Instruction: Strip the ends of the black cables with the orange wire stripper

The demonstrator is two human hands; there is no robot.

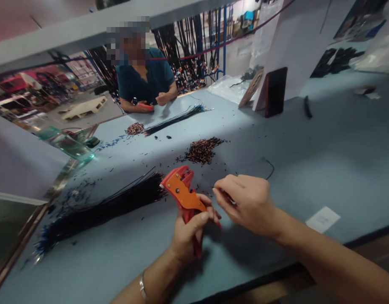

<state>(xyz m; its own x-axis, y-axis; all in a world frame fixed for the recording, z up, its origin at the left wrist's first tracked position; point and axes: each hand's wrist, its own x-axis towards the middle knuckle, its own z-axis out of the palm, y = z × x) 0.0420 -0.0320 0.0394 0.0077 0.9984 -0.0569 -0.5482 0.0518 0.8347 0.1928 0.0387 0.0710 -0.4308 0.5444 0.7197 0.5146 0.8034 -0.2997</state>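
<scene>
My left hand (194, 228) is wrapped round the handles of a red and orange wire stripper (181, 190), whose jaws point up and to the left. Just right of the tool, my right hand (245, 202) is closed in a pinch on a thin black wire (273, 169). A dark tip shows at the fingertips, and the wire's blue end curls out behind the hand. To the left of the stripper lies a thick bundle of black wires (112, 204), with blue ends at the far left and copper ends near the tool.
Beyond my hands sits a pile of short black and copper scraps (202, 151). A co-worker (146, 80) across the table holds a red tool beside another wire bundle (178, 118). A bottle (69, 145) lies left, a phone (276, 92) leans on a post, and a white card (322, 219) lies right.
</scene>
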